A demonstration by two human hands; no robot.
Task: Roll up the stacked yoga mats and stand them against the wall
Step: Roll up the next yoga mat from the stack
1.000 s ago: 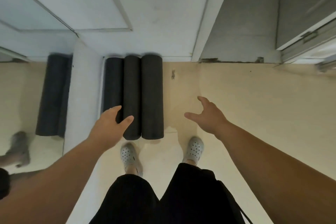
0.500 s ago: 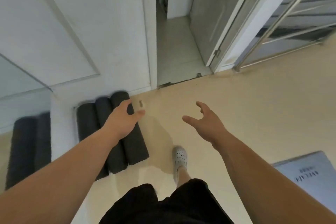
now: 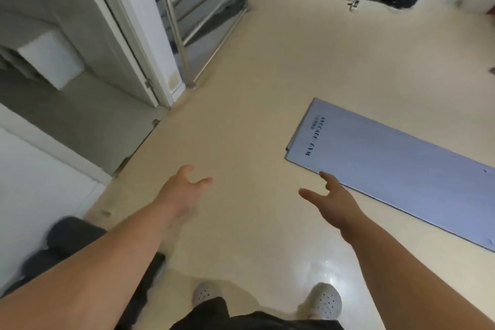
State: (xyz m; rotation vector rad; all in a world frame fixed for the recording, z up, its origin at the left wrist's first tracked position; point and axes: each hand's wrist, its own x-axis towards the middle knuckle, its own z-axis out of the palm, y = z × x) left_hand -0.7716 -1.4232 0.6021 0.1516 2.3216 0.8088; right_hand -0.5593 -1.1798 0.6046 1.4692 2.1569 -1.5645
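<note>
Your two grey shoes (image 3: 324, 300) stand at the bottom edge of the frame. Your left hand (image 3: 184, 190) and right hand (image 3: 333, 202) hang above the floor (image 3: 254, 120), fingers loosely spread, gripping and touching nothing. At lower left, blurred dark rolled mats (image 3: 71, 236), at least two, sit beside the white wall (image 3: 32, 185). One flat grey mat (image 3: 401, 166) lies at centre right.

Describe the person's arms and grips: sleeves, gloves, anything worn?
Left grip and right grip are bare hands: no gloves, rings or watch visible. Left forearm and right forearm bare too, no sleeves in frame. Lower down: black shorts, pale grey perforated clogs.
</note>
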